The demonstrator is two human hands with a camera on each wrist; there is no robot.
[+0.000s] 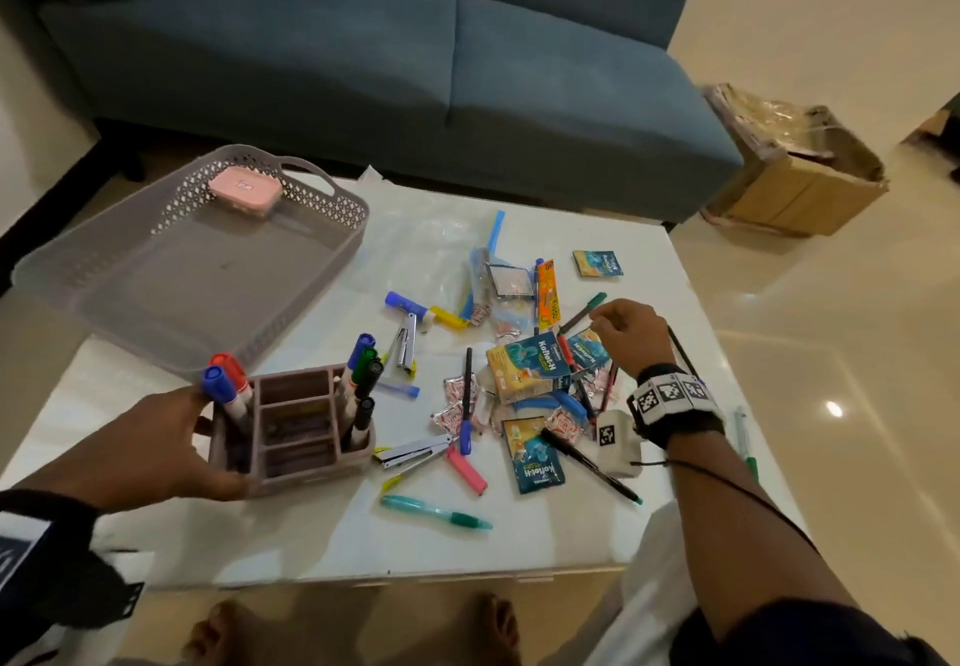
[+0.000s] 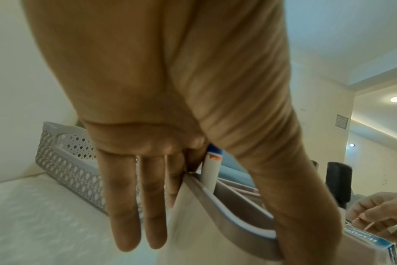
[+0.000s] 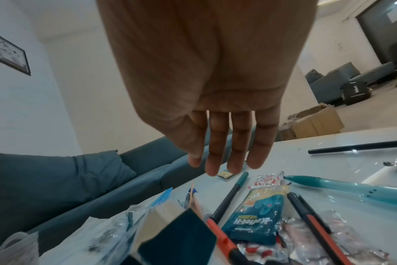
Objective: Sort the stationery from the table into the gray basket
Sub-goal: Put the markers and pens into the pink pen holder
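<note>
Two hands at work over a white counter (image 1: 597, 535). Left hand (image 1: 150, 449) clasping the near end of a compartmented organizer (image 1: 306, 431), thumb on one side wall, fingers (image 2: 127, 206) straight down the other; markers (image 1: 226, 384) upright inside, just beyond the fingers. Right hand (image 1: 631, 335) poised above scattered pens and sachets, fingers (image 3: 218, 152) straight and slightly apart, gripping nothing. Green-capped pen (image 1: 587, 309) just under the fingertips. Gray basket (image 1: 104, 270) beyond the left fingers, pink case (image 1: 245, 191) in its far corner.
</note>
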